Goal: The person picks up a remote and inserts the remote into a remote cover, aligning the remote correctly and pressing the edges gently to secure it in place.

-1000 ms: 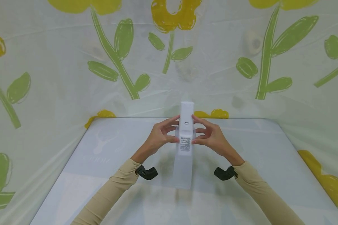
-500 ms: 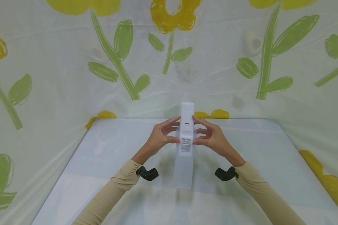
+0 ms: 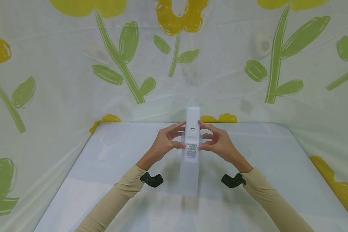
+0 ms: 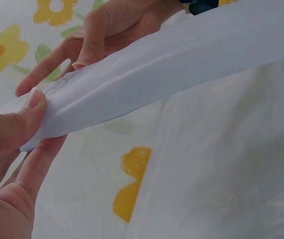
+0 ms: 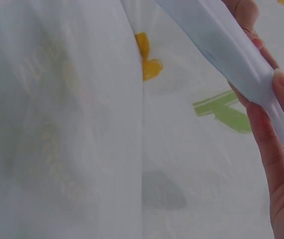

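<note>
Upright between both hands is a long white plastic device (image 3: 192,119) with a small charging port and a printed label facing me. Below the label it runs into a long, plain, widening part. My left hand (image 3: 165,140) pinches its left edge, with the thumb beside the label and the fingers higher up. On the opposite edge, my right hand (image 3: 219,141) pinches it in mirror fashion. A rounded translucent part shows behind the device at finger height. In the left wrist view, the smooth side of the white device (image 4: 147,74) crosses the frame between thumb and fingers.
A pale table (image 3: 118,190) with faint printed figures lies beneath the hands. Behind it hangs a white curtain (image 3: 220,80) with yellow flowers and green leaves, also reaching along both sides. A black wrist camera (image 3: 152,179) sits on each sleeve cuff.
Both hands keep the same hold on the white device, which stays in place. Only the head view has shifted very slightly.
</note>
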Motion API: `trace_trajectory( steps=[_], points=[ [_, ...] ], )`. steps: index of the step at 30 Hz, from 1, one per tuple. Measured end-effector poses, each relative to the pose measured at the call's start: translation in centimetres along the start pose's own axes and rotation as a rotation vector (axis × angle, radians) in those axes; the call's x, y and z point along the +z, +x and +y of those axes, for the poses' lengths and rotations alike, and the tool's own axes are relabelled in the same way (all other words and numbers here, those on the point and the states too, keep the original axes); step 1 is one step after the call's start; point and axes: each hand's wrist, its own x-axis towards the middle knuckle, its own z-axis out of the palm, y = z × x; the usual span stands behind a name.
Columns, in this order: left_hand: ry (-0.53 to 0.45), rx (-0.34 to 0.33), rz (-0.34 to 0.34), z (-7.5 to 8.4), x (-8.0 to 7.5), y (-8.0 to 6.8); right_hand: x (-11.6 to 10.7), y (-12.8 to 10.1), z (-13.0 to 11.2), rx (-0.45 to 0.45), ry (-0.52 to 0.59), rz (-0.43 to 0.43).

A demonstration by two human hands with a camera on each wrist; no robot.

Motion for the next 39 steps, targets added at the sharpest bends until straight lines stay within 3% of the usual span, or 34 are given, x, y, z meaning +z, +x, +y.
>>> trace_trajectory(
  steps=[39],
  points=[
    [-0.018,0.015,0.056,-0.09,-0.07,-0.56,0.58,-0.08,-0.05,0.013,0.014,0.001]
  ],
)
